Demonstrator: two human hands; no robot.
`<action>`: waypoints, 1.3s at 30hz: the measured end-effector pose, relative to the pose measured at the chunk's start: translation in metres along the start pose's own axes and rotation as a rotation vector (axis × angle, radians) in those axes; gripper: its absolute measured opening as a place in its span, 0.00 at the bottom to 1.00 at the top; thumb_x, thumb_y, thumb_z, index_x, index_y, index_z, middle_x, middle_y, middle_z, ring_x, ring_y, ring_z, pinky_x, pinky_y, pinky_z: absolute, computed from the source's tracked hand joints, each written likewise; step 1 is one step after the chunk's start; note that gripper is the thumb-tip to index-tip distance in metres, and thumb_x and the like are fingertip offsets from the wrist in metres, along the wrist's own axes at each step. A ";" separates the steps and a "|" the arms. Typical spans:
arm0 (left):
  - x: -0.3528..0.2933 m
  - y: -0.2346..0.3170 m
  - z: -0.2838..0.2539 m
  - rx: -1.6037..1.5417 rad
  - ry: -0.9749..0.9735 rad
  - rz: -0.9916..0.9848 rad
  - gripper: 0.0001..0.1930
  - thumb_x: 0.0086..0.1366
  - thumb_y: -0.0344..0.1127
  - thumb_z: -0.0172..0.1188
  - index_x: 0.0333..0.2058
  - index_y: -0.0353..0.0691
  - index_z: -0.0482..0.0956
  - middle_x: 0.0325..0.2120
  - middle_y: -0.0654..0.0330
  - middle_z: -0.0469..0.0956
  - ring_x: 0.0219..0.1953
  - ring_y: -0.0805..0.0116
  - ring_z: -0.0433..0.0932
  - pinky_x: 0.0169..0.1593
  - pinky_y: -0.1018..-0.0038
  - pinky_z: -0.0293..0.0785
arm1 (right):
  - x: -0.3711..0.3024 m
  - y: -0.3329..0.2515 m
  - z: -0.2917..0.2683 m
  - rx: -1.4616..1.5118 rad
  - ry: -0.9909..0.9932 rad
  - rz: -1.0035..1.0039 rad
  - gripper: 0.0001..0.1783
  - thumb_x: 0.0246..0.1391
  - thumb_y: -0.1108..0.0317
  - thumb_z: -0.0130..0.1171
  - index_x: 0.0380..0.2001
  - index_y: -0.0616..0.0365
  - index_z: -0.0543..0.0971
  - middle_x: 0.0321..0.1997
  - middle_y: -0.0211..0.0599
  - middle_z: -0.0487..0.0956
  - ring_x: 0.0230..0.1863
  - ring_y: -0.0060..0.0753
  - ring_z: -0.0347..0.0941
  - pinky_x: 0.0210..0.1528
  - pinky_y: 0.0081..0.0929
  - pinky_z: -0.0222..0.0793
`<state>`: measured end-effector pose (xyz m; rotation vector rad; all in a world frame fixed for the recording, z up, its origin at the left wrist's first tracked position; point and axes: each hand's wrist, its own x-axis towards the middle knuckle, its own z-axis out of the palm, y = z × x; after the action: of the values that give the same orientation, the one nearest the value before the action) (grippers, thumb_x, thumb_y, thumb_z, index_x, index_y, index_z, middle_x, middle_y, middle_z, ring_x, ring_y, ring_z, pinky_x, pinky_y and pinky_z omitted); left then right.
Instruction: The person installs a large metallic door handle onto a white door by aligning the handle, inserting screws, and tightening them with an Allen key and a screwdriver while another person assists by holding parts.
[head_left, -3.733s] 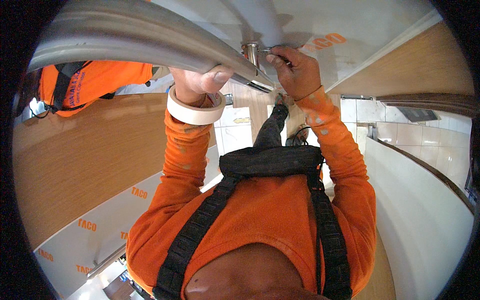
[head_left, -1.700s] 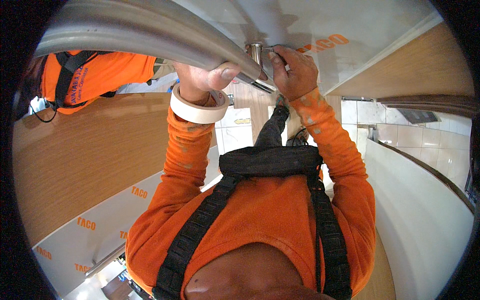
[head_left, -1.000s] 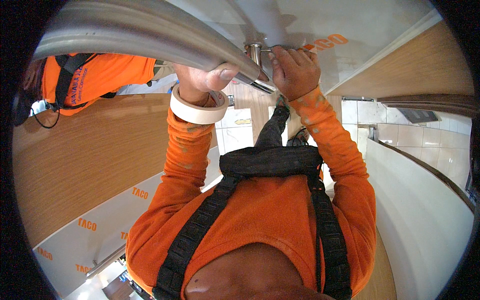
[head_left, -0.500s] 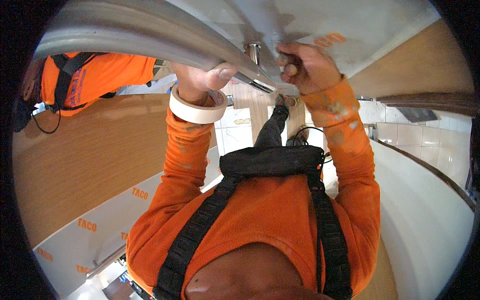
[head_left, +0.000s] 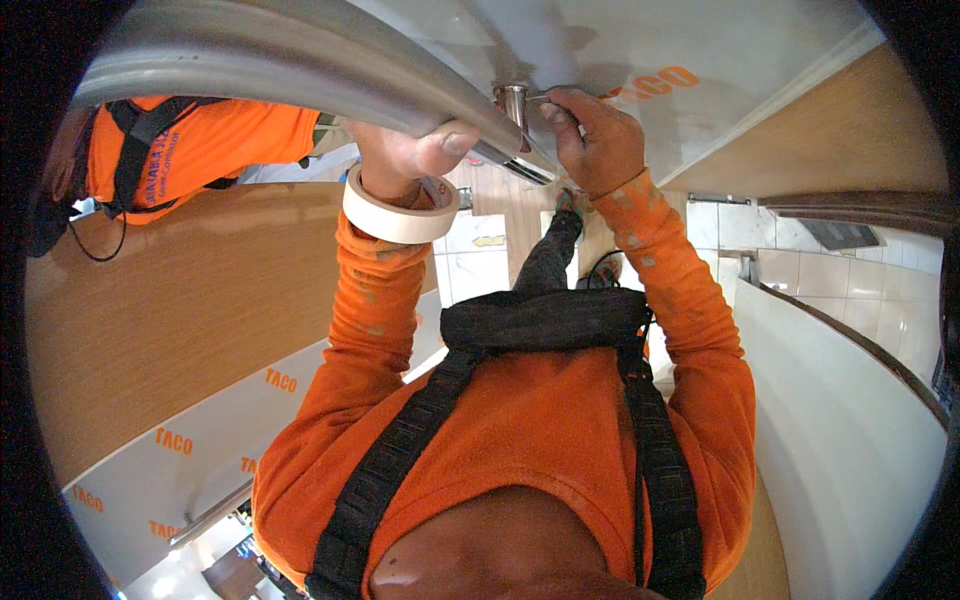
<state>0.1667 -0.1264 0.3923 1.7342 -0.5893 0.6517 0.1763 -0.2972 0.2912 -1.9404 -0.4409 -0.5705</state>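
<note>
Orange lettering [head_left: 655, 85] marks the panel [head_left: 740, 60]
Our left hand [head_left: 405, 155] clasps the steel handrail [head_left: 290, 55]; our right hand [head_left: 595, 140], back at its bracket [head_left: 514, 102], pinches a thin metal rod [head_left: 537, 98].

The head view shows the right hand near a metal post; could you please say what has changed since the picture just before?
The right hand was drawn back from the metal post; it has moved left, back beside it, and now pinches a thin metal rod there. The left hand stayed at the rail, tape roll around its wrist.
</note>
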 end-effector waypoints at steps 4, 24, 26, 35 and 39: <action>-0.002 -0.003 -0.004 -0.011 -0.074 -0.066 0.25 0.44 0.52 0.67 0.29 0.34 0.76 0.22 0.60 0.77 0.24 0.67 0.76 0.27 0.73 0.73 | -0.001 0.001 -0.001 -0.004 0.008 0.002 0.07 0.49 0.63 0.58 0.32 0.50 0.78 0.27 0.37 0.80 0.27 0.45 0.77 0.27 0.39 0.72; -0.009 -0.010 -0.013 0.066 -0.079 -0.103 0.30 0.42 0.56 0.68 0.31 0.33 0.73 0.22 0.58 0.76 0.25 0.66 0.75 0.27 0.73 0.72 | -0.001 0.004 -0.002 -0.178 0.055 -0.167 0.08 0.45 0.68 0.62 0.32 0.52 0.78 0.27 0.34 0.80 0.25 0.38 0.76 0.27 0.31 0.70; -0.010 -0.011 -0.014 0.018 -0.089 -0.165 0.29 0.42 0.56 0.67 0.31 0.33 0.74 0.22 0.58 0.76 0.25 0.66 0.75 0.27 0.73 0.72 | -0.001 0.004 -0.003 -0.193 0.066 -0.180 0.08 0.45 0.68 0.62 0.32 0.52 0.78 0.26 0.33 0.79 0.24 0.38 0.76 0.27 0.31 0.70; -0.001 0.004 -0.002 0.015 -0.026 -0.043 0.30 0.41 0.55 0.68 0.32 0.33 0.73 0.23 0.58 0.75 0.26 0.67 0.75 0.27 0.74 0.72 | 0.004 0.007 0.001 -0.114 0.093 -0.226 0.08 0.42 0.66 0.60 0.29 0.49 0.77 0.22 0.33 0.77 0.25 0.40 0.74 0.30 0.38 0.68; 0.000 0.001 -0.003 0.049 -0.021 -0.029 0.30 0.40 0.55 0.68 0.31 0.33 0.73 0.23 0.59 0.75 0.25 0.66 0.74 0.26 0.73 0.71 | 0.001 0.011 0.007 -0.090 0.118 -0.215 0.08 0.42 0.66 0.60 0.30 0.48 0.77 0.23 0.33 0.77 0.26 0.39 0.75 0.30 0.37 0.68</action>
<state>0.1655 -0.1233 0.3932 1.7937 -0.5665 0.6327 0.1844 -0.2958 0.2811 -1.9451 -0.5606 -0.8510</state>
